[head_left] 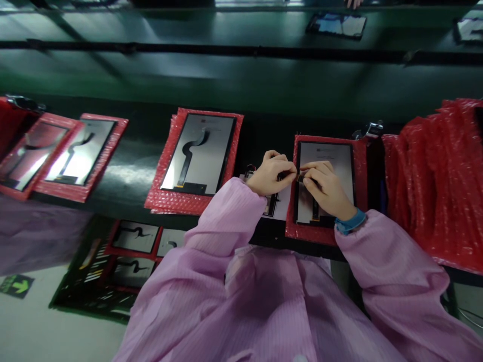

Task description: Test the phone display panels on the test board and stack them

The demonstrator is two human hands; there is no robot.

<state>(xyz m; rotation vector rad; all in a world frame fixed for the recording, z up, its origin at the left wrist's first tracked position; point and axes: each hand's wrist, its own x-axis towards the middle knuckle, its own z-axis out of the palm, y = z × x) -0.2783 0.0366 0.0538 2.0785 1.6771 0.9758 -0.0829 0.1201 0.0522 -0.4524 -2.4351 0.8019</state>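
My left hand (273, 173) and my right hand (328, 190) meet fingertip to fingertip, both pinching the small dark end of a flex cable (300, 178). This cable belongs to a display panel (341, 158) lying grey side up on a red bubble-wrap sleeve (296, 229). My right hand hovers over the panel and covers much of the cable. Beneath my left hand, a white sheet with a small circuit board (270, 205) is partly hidden. A blue band (350, 222) circles my right wrist.
Left of my hands, another display panel (211, 146) rests on stacked red sleeves, with more panels (81, 153) farther left. Red bubble bags (433, 186) pile up at right. A green crate (71, 281) holding panels stands below the bench edge. Beyond runs a green belt (169, 75) carrying a device (335, 25).
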